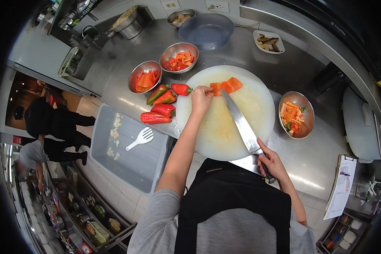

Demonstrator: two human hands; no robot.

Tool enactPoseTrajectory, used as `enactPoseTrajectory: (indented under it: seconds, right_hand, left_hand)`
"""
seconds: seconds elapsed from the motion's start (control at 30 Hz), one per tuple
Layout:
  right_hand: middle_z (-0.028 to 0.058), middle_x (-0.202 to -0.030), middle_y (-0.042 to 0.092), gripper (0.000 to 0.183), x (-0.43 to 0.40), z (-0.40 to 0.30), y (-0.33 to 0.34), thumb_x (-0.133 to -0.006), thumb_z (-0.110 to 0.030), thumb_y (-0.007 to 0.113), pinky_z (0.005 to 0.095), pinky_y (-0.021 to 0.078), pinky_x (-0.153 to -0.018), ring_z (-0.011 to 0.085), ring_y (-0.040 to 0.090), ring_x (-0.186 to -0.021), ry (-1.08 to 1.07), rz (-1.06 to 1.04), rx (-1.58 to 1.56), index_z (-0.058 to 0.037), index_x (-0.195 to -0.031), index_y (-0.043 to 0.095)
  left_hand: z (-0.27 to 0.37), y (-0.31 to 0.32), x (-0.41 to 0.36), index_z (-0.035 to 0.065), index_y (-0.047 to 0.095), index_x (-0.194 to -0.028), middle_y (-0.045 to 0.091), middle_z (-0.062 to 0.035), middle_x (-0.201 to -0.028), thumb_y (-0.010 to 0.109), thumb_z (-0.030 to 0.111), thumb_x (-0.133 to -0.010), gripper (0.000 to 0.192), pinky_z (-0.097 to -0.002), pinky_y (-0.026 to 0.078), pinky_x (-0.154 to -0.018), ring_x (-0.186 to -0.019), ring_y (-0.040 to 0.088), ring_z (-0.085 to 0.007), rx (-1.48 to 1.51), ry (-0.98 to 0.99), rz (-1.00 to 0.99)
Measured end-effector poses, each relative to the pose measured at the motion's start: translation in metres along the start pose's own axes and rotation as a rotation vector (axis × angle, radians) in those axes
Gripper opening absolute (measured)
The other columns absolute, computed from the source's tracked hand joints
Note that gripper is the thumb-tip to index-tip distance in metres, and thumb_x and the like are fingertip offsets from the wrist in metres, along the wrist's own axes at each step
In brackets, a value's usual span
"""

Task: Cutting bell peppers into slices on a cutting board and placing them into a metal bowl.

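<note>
On a round white cutting board (241, 136) lie flat pieces of red pepper (231, 85). My left hand (202, 96) pinches the left end of these pieces near the board's upper left. My right hand (270, 163) grips the black handle of a chef's knife (241, 123), whose tip touches or nearly touches the pepper. Several whole red peppers (163, 110), one partly green, lie left of the board. Two steel bowls beyond them hold pepper: large pieces in the nearer bowl (131, 79), smaller ones in the farther bowl (193, 65). A steel bowl (311, 119) at right holds pepper trimmings.
A grey plastic tub (123, 171) with a white slotted turner (143, 136) and pale crumbs stands at left. Behind the board are a bluish basin (206, 30) and a white dish (270, 43) of food. A clipboard (341, 187) is at right. Two people (50, 120) stand far left.
</note>
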State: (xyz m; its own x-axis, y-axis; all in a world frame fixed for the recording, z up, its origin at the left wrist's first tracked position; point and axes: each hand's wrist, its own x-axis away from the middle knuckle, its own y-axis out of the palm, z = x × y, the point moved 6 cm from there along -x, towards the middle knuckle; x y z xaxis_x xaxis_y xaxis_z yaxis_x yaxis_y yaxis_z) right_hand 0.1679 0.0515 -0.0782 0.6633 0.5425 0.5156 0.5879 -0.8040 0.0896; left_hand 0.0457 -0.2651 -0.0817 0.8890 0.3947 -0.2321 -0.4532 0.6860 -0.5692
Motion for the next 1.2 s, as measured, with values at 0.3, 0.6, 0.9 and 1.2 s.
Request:
enactPoseTrajectory:
  seconds: [0.3,0.6,0.9,1.2]
  right_hand:
    - [0.0016,-0.067,0.049,0.058,-0.007,-0.012,-0.005,-0.092,-0.003,0.044,0.0239,0.0426,-0.040,0.0080,0.048,-0.044,-0.054,0.078,0.137,-0.0270,-0.144,0.031]
    - [0.0022,-0.066,0.048,0.058,-0.037,-0.027,-0.003,-0.092,-0.003,0.043,0.0239,0.0427,-0.040,0.0080,0.048,-0.044,-0.078,0.057,0.138,-0.0261,-0.144,0.031]
    - [0.0027,-0.065,0.049,0.058,-0.025,-0.016,-0.005,-0.091,-0.002,0.042,0.0240,0.0422,-0.040,0.0083,0.048,-0.044,-0.068,0.062,0.164,-0.0265,-0.143,0.033]
    - [0.0019,-0.064,0.049,0.058,-0.015,-0.006,-0.001,-0.092,-0.002,0.043,0.0241,0.0415,-0.039,0.0086,0.047,-0.043,-0.041,0.044,0.089,-0.0262,-0.143,0.032]
  left_hand:
    - [-0.002,-0.002,-0.007,-0.0015,0.070,-0.090,0.069,-0.0124,-0.082,0.069,-0.001,-0.069,0.021,-0.0260,0.053,-0.068,-0.070,0.066,-0.0150,-0.027,-0.018,-0.061]
    - [0.001,-0.001,-0.007,-0.0017,0.070,-0.090,0.070,-0.0130,-0.082,0.068,-0.002,-0.070,0.020,-0.0266,0.054,-0.068,-0.070,0.066,-0.0152,-0.013,-0.023,-0.059]
    - [0.000,0.000,-0.008,-0.0016,0.071,-0.087,0.069,-0.0152,-0.082,0.067,-0.004,-0.068,0.019,-0.0284,0.054,-0.067,-0.069,0.067,-0.0185,-0.010,-0.020,-0.055]
    - [0.002,0.002,-0.009,-0.0024,0.070,-0.086,0.068,-0.0178,-0.079,0.065,-0.005,-0.067,0.019,-0.0308,0.054,-0.067,-0.069,0.068,-0.0236,0.010,-0.038,-0.033]
